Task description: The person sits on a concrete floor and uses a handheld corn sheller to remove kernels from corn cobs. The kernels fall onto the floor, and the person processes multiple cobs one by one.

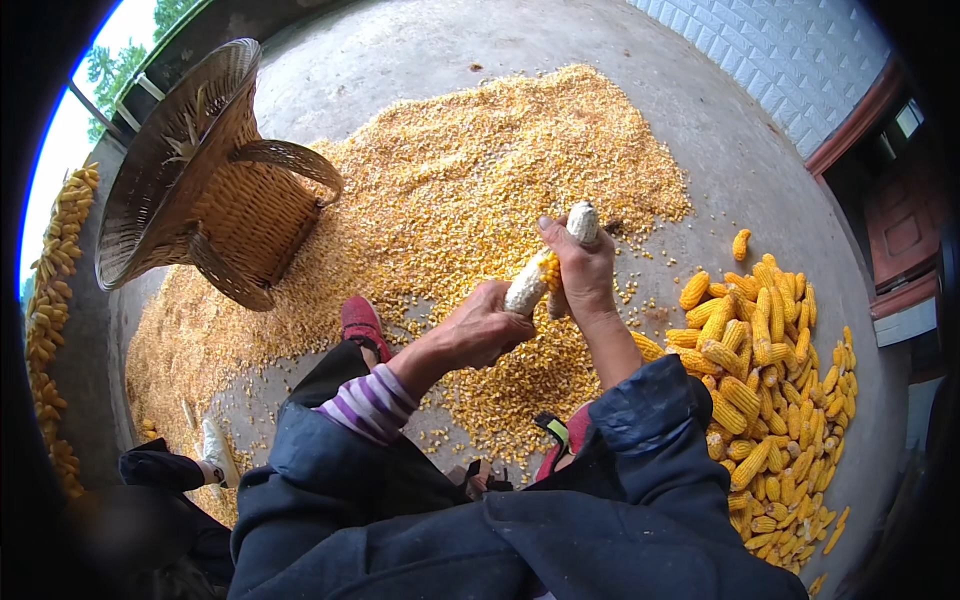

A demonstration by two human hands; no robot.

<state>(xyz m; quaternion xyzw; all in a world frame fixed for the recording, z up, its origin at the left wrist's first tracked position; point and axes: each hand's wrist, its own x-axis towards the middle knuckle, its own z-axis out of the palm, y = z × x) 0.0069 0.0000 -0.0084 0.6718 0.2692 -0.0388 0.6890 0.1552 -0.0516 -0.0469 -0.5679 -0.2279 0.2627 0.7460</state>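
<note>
A: Hands?
B: L hand [483, 328] clamped round lower end of corn cob [545, 268], R hand [580, 268] wrapped on upper part; cob mostly bare, few kernels left mid-cob.
A: Around the grip?
B: Loose kernels [480, 180] on floor beyond; whole cobs [765, 380] piled right; woven basket [215, 190] far left, tipped, prob. empty.

No packages, labels, signs or screens in view.
</note>
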